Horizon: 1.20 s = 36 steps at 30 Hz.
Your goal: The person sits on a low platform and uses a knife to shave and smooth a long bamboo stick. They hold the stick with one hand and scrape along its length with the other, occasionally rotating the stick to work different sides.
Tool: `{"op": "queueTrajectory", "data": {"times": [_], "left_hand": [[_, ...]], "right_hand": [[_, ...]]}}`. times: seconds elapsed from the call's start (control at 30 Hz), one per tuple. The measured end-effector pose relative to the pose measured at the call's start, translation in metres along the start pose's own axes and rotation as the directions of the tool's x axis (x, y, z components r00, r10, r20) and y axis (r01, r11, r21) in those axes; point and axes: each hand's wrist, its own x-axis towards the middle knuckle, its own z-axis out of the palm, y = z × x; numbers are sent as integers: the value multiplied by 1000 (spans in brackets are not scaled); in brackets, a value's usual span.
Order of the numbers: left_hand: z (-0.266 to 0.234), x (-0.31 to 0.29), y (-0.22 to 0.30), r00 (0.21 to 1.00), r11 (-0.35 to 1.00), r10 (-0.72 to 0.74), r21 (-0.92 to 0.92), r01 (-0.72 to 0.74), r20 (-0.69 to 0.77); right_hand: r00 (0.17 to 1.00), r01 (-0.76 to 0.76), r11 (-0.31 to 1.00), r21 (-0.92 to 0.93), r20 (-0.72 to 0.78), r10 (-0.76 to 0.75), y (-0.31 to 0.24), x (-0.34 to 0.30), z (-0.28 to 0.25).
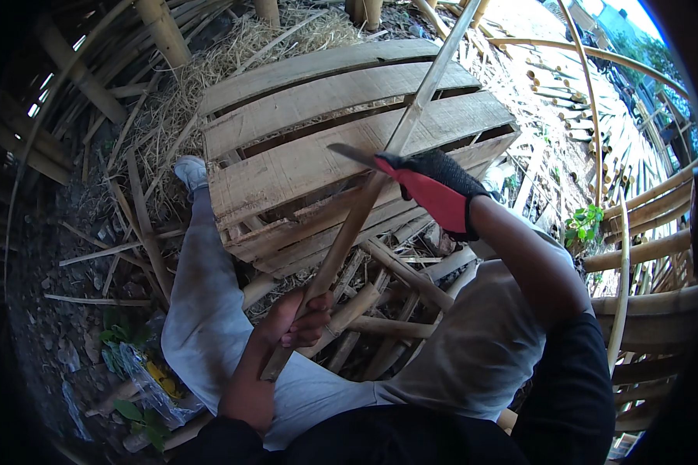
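- The left hand [298, 322], bare, was closed around a long bamboo strip [345, 240] close to its lower end, fingers wrapped over it.
- The right hand [434, 186], in a red and black glove, was closed on a knife [353, 155] – its blade stuck out to the left from the fist.
- That fist met the strip partway along; whether the blade's edge touched it could not be told.
- The bamboo strip slanted from between the person's thighs up past the top edge of the view, crossing above a slatted wooden crate [287, 147].
- The crate sat in front of the person, between the spread legs in grey trousers [473, 333], near a light shoe [191, 172] on the left.
- Straw [233, 46] lay beyond and to the left of the crate.
- Cut bamboo pieces [395, 327] lay crisscrossed beneath the strip – just this side of the crate.
- Clear plastic [151, 384] lay at lower left, beside green leaves.
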Motion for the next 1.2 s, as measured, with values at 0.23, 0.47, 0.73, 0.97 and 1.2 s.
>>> {"op": "queueTrajectory", "data": {"times": [0.23, 0.47, 0.73, 0.97, 1.2], "left_hand": [[6, 4, 1, 1000, 999, 13, 38, -12, -18], [2, 5, -1, 999, 999, 0, -37, 2, 46], [18, -2, 3, 990, 966, 129, 231, -114, -54], [38, -15, 8, 982, 904, 188, 396, -160, -33], [36, -47, 27, 880, 786, 390, 596, -165, -271]], "right_hand": [[990, 76, 997, 26, 114, -78, -10, -12, 8], [971, 156, 982, -110, 198, -132, -26, -27, 34], [775, 163, 980, -118, -599, -201, -20, -15, 15], [720, 346, 797, -495, -404, -564, -31, 6, 30], [730, 293, 793, -534, -411, -547, -47, 24, 35]]}}
